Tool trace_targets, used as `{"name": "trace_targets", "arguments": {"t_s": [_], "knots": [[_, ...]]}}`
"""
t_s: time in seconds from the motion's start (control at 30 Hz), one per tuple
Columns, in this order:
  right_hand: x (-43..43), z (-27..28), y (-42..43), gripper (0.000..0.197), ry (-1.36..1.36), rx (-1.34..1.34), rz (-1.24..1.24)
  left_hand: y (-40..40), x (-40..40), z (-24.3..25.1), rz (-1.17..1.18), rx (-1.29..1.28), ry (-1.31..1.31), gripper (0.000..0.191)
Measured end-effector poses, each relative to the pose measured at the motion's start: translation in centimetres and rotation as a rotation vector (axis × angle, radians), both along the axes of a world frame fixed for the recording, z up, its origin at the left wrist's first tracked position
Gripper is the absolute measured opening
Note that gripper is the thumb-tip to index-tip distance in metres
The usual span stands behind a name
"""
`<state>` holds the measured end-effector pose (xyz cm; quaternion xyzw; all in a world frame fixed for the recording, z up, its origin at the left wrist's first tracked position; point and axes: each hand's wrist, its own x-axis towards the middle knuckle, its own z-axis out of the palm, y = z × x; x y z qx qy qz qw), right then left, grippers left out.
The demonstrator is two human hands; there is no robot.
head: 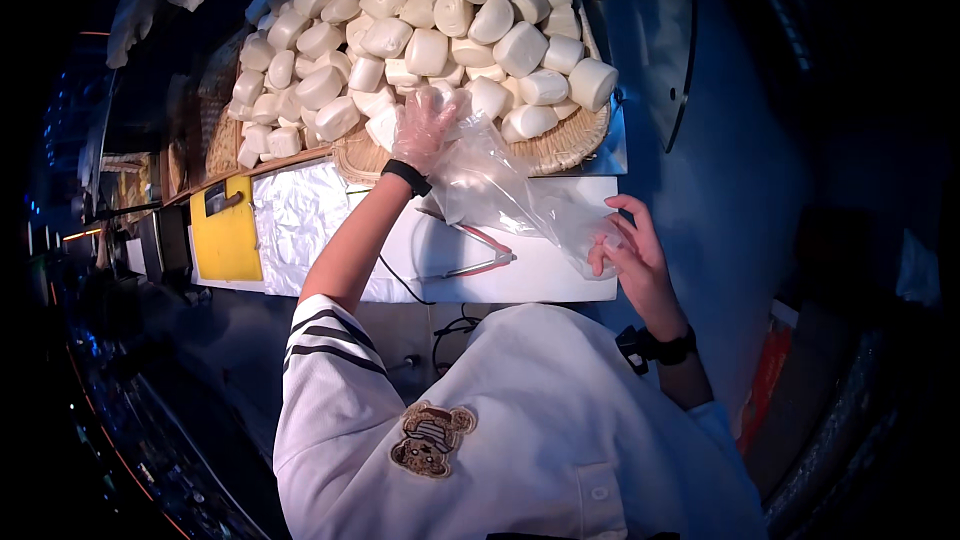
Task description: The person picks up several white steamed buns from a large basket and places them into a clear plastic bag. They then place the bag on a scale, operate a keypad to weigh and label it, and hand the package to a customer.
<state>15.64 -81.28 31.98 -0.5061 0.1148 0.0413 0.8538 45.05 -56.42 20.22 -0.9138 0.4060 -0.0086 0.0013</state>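
Observation:
A large heap of white steamed buns [386,37] lies before me on a woven straw tray [562,146]. My left hand [424,126], in a thin clear plastic glove, reaches to the front of the heap. Its fingertips touch the buns there; whether they grip one is hidden by glove and film. A clear plastic bag [487,172] stretches from beside that hand down to the right. My right hand [630,251], ungloved, pinches the bag's lower right end between thumb and fingers. Under the bag, metal tongs [480,262] with red edging lie on the white counter [555,289].
Left of the tongs lie a crinkled sheet of thin plastic [300,217] and a yellow board [225,232] with a dark-handled tool [223,200] on it. A thin black cable [401,281] hangs over the counter's front edge. A curved transparent panel [667,60] stands at the right.

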Motion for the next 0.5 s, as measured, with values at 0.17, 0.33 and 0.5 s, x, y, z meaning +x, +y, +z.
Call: {"name": "trace_targets", "arguments": {"t_s": [0.17,0.33,0.5], "knots": [[0.0,4.0,0.4,0.065,-0.034,0.025,-0.161,-2.6,0.0,1.6,0.033,-0.198,0.081,0.083],[-1.6,9.3,2.6,0.078,-0.243,-0.425,-0.292,0.1,2.6,-1.0,0.025,-0.197,0.14,0.09],[-1.3,8.1,4.4,0.068,-0.254,-0.834,0.008,1.3,3.8,0.6,-0.008,-0.292,0.395,0.073]]}}
